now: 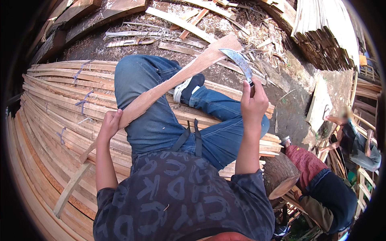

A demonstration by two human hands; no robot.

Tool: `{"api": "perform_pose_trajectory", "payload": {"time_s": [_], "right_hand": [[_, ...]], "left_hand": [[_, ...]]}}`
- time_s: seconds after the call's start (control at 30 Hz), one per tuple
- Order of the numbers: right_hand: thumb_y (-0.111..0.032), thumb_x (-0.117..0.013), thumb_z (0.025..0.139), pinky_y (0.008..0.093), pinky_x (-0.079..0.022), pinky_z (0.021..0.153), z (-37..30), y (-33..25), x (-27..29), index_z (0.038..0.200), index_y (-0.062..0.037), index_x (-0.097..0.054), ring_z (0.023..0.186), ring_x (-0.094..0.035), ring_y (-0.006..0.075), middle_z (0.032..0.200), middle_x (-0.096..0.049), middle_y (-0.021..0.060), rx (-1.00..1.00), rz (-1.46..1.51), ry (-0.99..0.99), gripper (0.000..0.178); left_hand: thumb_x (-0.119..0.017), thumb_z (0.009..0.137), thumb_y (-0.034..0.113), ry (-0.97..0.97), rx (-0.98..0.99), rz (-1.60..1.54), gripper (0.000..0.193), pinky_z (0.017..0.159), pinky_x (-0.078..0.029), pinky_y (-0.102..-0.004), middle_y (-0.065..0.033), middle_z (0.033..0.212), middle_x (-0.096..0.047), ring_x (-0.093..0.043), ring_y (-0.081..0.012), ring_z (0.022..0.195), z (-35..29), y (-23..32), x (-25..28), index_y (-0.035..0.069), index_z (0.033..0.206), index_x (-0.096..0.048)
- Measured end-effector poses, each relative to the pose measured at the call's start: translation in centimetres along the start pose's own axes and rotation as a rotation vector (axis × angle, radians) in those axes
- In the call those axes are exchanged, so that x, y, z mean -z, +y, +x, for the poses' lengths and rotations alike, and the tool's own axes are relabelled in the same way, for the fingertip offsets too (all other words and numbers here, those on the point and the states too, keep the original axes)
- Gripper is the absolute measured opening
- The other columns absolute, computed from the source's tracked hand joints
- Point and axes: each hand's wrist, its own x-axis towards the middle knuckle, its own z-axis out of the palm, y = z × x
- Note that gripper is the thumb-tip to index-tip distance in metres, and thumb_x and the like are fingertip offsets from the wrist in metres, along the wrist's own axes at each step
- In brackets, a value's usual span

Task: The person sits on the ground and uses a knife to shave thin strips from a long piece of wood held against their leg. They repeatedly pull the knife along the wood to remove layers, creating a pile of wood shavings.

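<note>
Left hand (109, 123) grips the wooden piece (161, 90), which slants across the left leg (134, 78); the right hand (254, 100) is wrapped round a curved knife (240, 63). Looks like shaving to me; the next stroke would want steady wood and a shallow edge.

Under you: bundled wooden slats (52, 134), purple ties (83, 101) around them, your shoe (188, 90) on top. Ground ahead of you: dirt (287, 114), scattered shavings (277, 43), loose wood strips (181, 26).
</note>
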Motion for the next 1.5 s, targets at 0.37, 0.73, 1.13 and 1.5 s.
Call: {"api": "perform_pose_trajectory", "payload": {"time_s": [0.37, 0.73, 1.13, 1.5], "right_hand": [[-0.021, -0.058, 0.096, 0.0349, -0.037, 0.049, 1.4, 2.0, 2.0, 0.099, 0.0014, -0.059, 0.051, -0.048, 0.0207, 0.060, -0.053, 0.0090, -0.210, 0.039, 0.240, 0.023], [-0.018, -0.063, 0.092, 0.0358, -0.041, 0.051, -1.1, -0.9, 1.2, 0.098, -0.0002, -0.061, 0.051, -0.053, 0.0226, 0.063, -0.055, 0.0108, -0.042, 0.124, -0.090, 0.019], [-0.023, -0.051, 0.099, 0.0297, -0.033, 0.051, -0.3, 12.4, 4.3, 0.086, 0.0032, -0.056, 0.056, -0.038, 0.0106, 0.061, -0.044, 0.0000, -0.466, 0.216, 0.496, 0.029], [-0.018, -0.061, 0.095, 0.0230, -0.024, 0.044, -10.1, 9.7, 0.7, 0.088, -0.0019, -0.058, 0.050, -0.032, 0.0016, 0.059, -0.037, -0.0074, -0.511, 0.265, 0.110, 0.018]], "left_hand": [[-0.047, 0.099, 0.041, -0.041, 0.048, -0.049, 0.060, 0.045, -0.028, -0.0325, 0.0020, 0.050, -0.031, -0.031, -0.0075, 0.050, -0.1, -1.1, 0.0, 0.003, 0.054, -0.037], [-0.045, 0.099, 0.044, -0.050, -0.012, -0.038, 0.063, 0.042, -0.025, -0.0321, 0.0021, 0.047, -0.032, -0.031, -0.0065, 0.048, 0.4, -1.9, -0.2, 0.005, 0.051, -0.035], [-0.048, 0.097, 0.046, -0.074, 0.008, -0.075, 0.064, 0.043, -0.027, -0.0325, -0.0010, 0.047, -0.035, -0.033, -0.0080, 0.048, 0.8, -1.9, -0.2, 0.002, 0.052, -0.038], [-0.071, 0.081, 0.025, 0.390, -0.299, 0.284, 0.046, 0.094, -0.039, -0.0421, -0.0179, 0.114, -0.050, -0.049, -0.0341, 0.109, -5.4, 3.6, -2.3, 0.001, 0.116, -0.052]]}}
